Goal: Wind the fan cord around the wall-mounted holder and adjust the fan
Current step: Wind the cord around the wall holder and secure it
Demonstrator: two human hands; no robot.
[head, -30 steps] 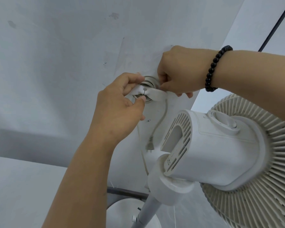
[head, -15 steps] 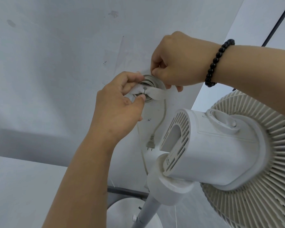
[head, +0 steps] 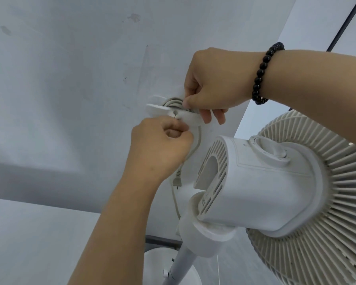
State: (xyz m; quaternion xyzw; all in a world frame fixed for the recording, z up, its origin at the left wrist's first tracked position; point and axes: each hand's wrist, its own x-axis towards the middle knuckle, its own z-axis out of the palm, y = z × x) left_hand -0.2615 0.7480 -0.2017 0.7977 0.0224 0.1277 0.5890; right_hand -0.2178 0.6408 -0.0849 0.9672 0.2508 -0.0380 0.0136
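Pale grey fan cord (head: 196,144) lies coiled on the white round wall-mounted holder (head: 173,112), pinched by both curled hands, left (head: 160,147) below, right (head: 216,87) above; tucking the dangling plug (head: 176,182) likely follows.

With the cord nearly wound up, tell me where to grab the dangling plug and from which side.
Take the plug by its body, just above the prongs, where the cord enters it. It hangs prongs down against the wall, below the left hand. The fan crowds its right side, so probably come in from the left with a pinch across the body.
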